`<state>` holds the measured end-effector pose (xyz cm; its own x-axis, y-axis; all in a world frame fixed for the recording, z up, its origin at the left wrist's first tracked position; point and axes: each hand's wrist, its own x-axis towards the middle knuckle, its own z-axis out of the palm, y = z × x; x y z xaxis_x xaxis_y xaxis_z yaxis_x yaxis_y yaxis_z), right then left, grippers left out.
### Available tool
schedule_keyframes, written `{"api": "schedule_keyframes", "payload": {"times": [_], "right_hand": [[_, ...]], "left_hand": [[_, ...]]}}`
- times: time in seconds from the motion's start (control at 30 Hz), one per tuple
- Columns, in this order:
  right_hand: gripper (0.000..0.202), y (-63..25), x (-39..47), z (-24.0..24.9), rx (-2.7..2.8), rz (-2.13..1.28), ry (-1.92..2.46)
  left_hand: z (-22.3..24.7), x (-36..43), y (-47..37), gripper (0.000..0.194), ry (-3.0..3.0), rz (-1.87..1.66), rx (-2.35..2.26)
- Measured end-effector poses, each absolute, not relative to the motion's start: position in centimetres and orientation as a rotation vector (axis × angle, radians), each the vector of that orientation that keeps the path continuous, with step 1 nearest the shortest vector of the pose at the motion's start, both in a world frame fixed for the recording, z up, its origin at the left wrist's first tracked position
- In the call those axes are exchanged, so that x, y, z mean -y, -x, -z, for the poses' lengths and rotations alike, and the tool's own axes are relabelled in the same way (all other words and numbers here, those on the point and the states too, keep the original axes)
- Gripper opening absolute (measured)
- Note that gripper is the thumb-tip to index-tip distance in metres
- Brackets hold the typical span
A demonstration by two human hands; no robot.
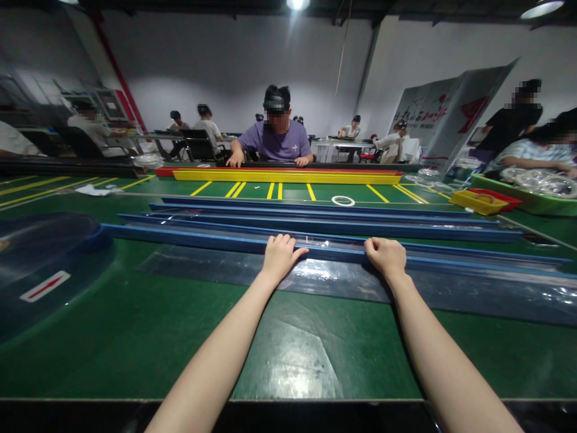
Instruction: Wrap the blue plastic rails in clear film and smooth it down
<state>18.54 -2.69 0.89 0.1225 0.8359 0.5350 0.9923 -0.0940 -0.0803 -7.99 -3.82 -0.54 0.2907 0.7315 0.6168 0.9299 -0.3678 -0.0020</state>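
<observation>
My left hand [281, 257] grips the near edge of a long blue channel [216, 240], fingers curled over it and thumb pointing right. Farther right, my right hand [388, 257] is closed on the same channel. A clear plastic strip [333, 279] lies along the channel's near side, below both hands. Just behind, more blue channels [406, 228] run parallel across the green table [157, 337].
A roll of clear film [49, 258] with a red-arrow label lies at the left. Yellow and red channels [288, 175] lie beyond, before a seated person [277, 141]. A white ring [343, 201], a yellow tray [478, 202] and a green tray [541, 201] are farther back.
</observation>
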Motion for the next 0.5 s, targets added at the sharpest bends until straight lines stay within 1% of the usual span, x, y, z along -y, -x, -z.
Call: {"api": "schedule_keyframes", "payload": {"times": [0.5], "right_hand": [[0.038, -18.44, 2.82, -1.07, 1.774, 0.458, 2.019]], "left_hand": [[0.56, 3.81, 7.94, 0.041, 2.201, 0.763, 1.498]]}}
